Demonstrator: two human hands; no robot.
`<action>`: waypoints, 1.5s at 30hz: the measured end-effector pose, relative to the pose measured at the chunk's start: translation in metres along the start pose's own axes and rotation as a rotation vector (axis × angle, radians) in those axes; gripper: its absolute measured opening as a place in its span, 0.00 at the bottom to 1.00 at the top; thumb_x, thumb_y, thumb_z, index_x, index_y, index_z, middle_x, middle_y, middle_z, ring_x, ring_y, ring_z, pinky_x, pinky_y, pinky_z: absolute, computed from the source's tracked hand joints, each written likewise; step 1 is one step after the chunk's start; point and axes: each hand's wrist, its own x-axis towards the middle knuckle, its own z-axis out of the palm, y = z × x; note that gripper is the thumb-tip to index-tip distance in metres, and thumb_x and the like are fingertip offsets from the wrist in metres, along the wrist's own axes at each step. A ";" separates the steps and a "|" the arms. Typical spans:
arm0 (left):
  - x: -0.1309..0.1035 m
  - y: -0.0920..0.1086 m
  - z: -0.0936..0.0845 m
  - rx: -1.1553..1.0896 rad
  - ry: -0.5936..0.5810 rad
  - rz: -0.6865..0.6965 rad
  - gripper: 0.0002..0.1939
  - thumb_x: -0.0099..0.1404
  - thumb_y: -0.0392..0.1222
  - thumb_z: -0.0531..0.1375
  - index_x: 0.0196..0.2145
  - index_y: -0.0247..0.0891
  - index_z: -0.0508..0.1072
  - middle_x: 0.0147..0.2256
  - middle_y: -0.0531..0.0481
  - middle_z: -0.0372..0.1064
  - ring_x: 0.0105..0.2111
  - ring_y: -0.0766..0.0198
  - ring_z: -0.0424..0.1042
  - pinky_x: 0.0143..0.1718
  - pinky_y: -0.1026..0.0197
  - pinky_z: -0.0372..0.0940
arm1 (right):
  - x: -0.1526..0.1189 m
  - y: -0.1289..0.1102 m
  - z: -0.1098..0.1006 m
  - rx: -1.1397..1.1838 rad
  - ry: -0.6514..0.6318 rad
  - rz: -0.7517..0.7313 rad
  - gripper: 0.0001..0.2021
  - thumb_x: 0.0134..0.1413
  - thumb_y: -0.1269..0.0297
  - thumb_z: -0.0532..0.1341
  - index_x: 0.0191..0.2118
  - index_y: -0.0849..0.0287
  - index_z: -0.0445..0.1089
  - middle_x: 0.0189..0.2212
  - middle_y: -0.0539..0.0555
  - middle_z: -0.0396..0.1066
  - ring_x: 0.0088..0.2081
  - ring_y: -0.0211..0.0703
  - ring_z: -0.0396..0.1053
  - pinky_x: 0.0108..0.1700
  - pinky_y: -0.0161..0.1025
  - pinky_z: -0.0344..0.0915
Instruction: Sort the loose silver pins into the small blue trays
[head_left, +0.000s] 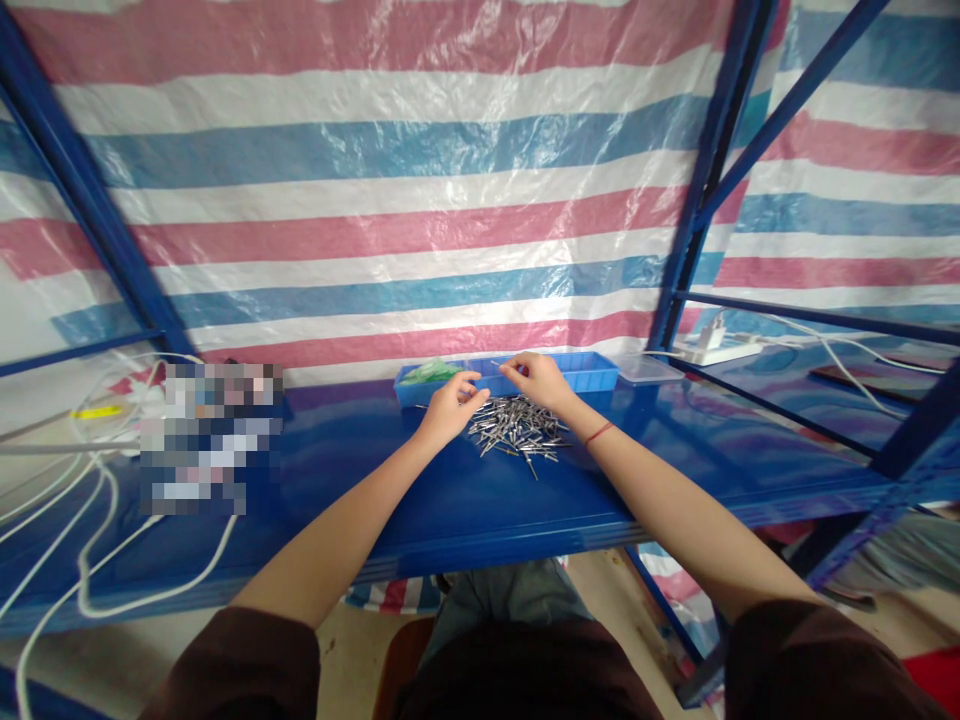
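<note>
A heap of thin silvery metal pieces (517, 425) lies on the blue shelf top. Behind it stands a long blue divided tray (600, 378), with green material (430, 372) in its left compartment. My left hand (454, 402) hovers at the left edge of the heap, thumb and fingers apart, with nothing visible between them. My right hand (535, 378) is over the tray's front edge, just behind the heap. Its thumb and index finger are pinched on a thin metal piece (496, 364) that points left.
White cables (112, 480) and a blurred-out patch (210, 440) are at the left. A clear plastic lid (651, 370) lies right of the tray, near a white power strip (716, 347). Blue frame posts (694, 200) rise behind, before a striped sheet (390, 150).
</note>
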 end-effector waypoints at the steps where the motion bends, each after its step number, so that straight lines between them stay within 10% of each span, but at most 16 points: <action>1: -0.001 0.000 0.000 0.015 -0.020 -0.006 0.19 0.58 0.47 0.58 0.45 0.36 0.67 0.31 0.50 0.69 0.27 0.68 0.68 0.33 0.64 0.63 | 0.003 0.005 0.002 -0.066 0.030 0.064 0.15 0.57 0.60 0.52 0.34 0.63 0.73 0.32 0.58 0.74 0.33 0.40 0.69 0.37 0.34 0.59; 9: -0.003 -0.005 0.003 0.069 -0.152 0.043 0.17 0.60 0.48 0.54 0.44 0.37 0.69 0.30 0.51 0.70 0.26 0.67 0.67 0.31 0.65 0.63 | 0.009 0.022 -0.013 -0.275 -0.078 0.168 0.14 0.55 0.61 0.54 0.37 0.64 0.73 0.36 0.60 0.74 0.38 0.44 0.69 0.39 0.35 0.60; 17: -0.003 -0.009 0.002 0.097 -0.215 0.050 0.16 0.60 0.48 0.54 0.41 0.37 0.71 0.31 0.51 0.72 0.25 0.68 0.68 0.30 0.65 0.63 | -0.012 0.004 -0.036 -0.138 -0.707 0.099 0.10 0.43 0.67 0.59 0.31 0.64 0.76 0.26 0.54 0.73 0.28 0.38 0.67 0.29 0.31 0.59; 45: -0.006 -0.009 0.002 0.137 -0.305 0.092 0.15 0.61 0.47 0.53 0.37 0.37 0.75 0.30 0.49 0.73 0.28 0.65 0.70 0.30 0.66 0.62 | -0.016 -0.016 -0.014 -0.400 -0.613 0.228 0.12 0.40 0.63 0.60 0.31 0.66 0.75 0.28 0.63 0.73 0.30 0.47 0.71 0.28 0.36 0.62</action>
